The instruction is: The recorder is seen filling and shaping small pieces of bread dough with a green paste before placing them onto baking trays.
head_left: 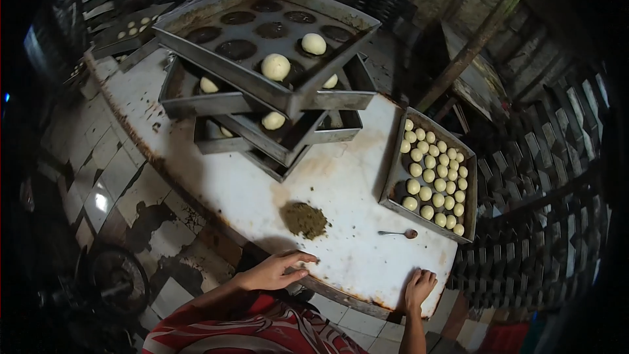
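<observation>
Here, at lower centre, the left hand (278, 271) has thumb and fingers apart just below the crumbly brown-green heap (305, 221) on the white tabletop (350, 190). At lower right, the right hand (418, 289) curls below the spoon (409, 234) — whether around anything, I cannot tell.

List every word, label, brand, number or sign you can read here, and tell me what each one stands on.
None: no readable text shows.
The red shirt bears white shapes, but no lettering can be made out.
The uppermost metal baking tray, the tray of pale balls, the spoon and the white tabletop show no legible marking.
The dark background is too dim to check.
</observation>
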Demonstrator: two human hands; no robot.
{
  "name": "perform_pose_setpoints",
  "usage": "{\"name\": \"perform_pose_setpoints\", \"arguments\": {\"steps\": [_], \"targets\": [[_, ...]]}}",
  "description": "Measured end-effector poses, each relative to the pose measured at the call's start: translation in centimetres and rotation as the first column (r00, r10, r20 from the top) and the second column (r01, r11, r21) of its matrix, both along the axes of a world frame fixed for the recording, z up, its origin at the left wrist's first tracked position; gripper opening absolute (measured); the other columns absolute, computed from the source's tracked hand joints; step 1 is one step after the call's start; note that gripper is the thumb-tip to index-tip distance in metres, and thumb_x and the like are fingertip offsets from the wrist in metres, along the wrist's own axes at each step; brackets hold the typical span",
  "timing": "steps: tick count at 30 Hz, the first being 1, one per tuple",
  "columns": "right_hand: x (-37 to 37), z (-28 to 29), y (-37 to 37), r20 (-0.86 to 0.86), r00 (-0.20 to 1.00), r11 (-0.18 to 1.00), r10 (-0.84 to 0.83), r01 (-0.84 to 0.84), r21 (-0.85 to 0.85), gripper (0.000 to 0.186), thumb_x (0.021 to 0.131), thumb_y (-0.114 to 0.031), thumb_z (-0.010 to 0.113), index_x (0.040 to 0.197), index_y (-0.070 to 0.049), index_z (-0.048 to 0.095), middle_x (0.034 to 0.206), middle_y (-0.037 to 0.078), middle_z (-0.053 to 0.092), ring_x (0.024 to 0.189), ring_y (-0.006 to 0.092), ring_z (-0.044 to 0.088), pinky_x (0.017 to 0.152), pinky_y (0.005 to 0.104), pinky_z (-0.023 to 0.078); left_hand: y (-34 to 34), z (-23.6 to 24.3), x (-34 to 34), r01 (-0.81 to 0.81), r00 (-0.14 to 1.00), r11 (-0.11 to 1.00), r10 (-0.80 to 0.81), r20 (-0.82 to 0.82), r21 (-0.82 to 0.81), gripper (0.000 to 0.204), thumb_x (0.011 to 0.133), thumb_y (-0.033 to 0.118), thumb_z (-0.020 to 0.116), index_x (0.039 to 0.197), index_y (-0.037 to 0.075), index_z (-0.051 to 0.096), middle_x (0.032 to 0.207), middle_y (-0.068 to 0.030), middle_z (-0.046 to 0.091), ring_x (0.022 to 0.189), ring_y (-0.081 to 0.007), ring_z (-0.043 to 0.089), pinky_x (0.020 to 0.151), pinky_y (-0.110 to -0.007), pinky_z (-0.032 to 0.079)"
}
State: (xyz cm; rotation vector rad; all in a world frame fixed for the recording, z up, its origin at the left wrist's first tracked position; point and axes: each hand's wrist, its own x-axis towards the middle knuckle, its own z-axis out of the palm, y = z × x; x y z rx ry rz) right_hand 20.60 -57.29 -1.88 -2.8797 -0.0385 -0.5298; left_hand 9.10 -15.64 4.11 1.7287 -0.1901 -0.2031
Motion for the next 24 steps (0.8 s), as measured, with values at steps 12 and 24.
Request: {"name": "perform_pose_setpoints", "arguments": {"steps": [12,24], "targets": [[14.5,35.1,26.8,-0.598,0.475,0.743,0.645,-0.211,0.635,0.047,0.087,-0.043,0.053,0.112,-0.004,0.054,0.101,0.012,0.057,0.089,0.0247,0.060,0.075,0.0374,0.052,15.7,-0.5,1.2,0.197,0.978,0.968,-0.206,-0.043,-0.157,0.042,0.091,0.025,0.057,0.129,0.010,0.047,0.122,-0.0124,0.055,0.113,-0.0240,0.052,0.096,-0.035,0.040],[34.9,30.3,52.4,-0.481,0.610,0.679,0.630,-0.733,-0.043,0.054,0.088,-0.041,0.057,0.126,-0.004,0.047,0.119,0.010,0.054,0.100,0.0190,0.053,0.080,0.0342,0.046,20.0,0.2,-1.4,-0.212,0.914,0.873,0.018,-0.405,-0.440,0.046,0.085,0.020,0.064,0.125,0.003,0.051,0.123,-0.0125,0.055,0.115,-0.0212,0.049,0.100,-0.037,0.035]]}}
